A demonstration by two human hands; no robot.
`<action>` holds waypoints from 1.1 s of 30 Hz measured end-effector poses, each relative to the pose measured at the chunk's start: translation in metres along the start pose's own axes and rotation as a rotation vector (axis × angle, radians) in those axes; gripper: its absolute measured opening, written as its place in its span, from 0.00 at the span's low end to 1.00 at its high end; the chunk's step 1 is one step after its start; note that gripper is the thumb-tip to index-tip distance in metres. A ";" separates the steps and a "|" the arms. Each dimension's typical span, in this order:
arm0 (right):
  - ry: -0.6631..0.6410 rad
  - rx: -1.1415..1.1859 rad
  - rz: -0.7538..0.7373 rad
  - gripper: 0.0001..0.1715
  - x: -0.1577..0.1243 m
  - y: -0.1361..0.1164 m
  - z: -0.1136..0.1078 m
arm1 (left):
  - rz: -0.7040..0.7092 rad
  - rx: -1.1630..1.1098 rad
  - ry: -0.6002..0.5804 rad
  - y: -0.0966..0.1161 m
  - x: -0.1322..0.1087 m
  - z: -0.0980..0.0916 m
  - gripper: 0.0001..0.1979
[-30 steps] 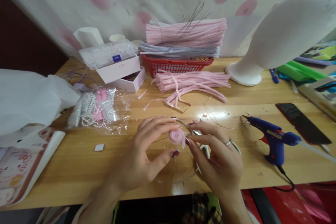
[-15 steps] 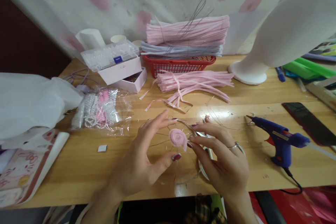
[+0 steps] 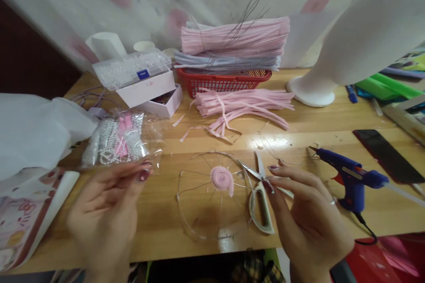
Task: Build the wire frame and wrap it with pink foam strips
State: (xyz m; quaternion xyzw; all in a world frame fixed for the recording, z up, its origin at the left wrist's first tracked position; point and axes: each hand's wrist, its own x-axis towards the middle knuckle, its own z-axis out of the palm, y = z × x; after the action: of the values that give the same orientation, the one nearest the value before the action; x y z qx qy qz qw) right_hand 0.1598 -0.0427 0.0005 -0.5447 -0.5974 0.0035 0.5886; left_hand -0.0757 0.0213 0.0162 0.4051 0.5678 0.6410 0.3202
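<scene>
A small pink rolled spiral [image 3: 222,178] sits at the hub of a thin wire ring with spokes [image 3: 186,210] that lies flat on the wooden table [image 3: 172,141]. My left hand [image 3: 106,212] hovers to the left of the ring, fingers apart and loosely curled, holding nothing; it is blurred by motion. To the right of the ring, my right hand [image 3: 305,216] has its fingers stretched toward the white-handled scissors [image 3: 260,199] and touches them near the pivot. Nothing is gripped.
A blue glue gun [image 3: 348,177] lies right of my right hand, a dark phone [image 3: 385,154] beyond it. Loose pink pipe cleaners [image 3: 245,104], a red basket [image 3: 222,82] stacked with more, a bead bag [image 3: 117,139], bead boxes [image 3: 142,82] and a white foam stand [image 3: 358,40] fill the back.
Both hands let go of the pink spiral and wire ring, which now lie on the table. My left hand pulled away to the left; my right hand moved right onto the scissors.
</scene>
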 end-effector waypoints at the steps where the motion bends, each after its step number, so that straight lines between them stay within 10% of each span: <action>1: 0.054 0.014 0.027 0.20 0.000 0.001 0.001 | -0.038 -0.062 0.049 0.000 0.005 -0.002 0.10; 6: 0.197 0.162 0.111 0.27 0.003 -0.006 0.001 | -0.004 -0.343 -0.037 0.007 0.009 -0.001 0.10; 17: -0.461 0.070 -0.042 0.20 0.035 -0.064 0.021 | -0.567 -0.640 -0.428 0.044 -0.036 0.033 0.11; 28: -0.391 0.066 -0.118 0.09 0.027 -0.073 0.000 | -0.549 -0.765 -0.591 0.061 -0.064 0.021 0.08; 33: -0.051 0.230 -0.187 0.12 0.023 -0.072 -0.009 | -0.614 -0.785 -0.579 0.064 -0.071 0.017 0.11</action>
State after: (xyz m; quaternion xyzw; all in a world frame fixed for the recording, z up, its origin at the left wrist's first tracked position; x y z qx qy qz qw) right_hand 0.1263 -0.0626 0.0654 -0.4152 -0.6560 0.0309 0.6295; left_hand -0.0244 -0.0416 0.0689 0.2315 0.2681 0.5445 0.7603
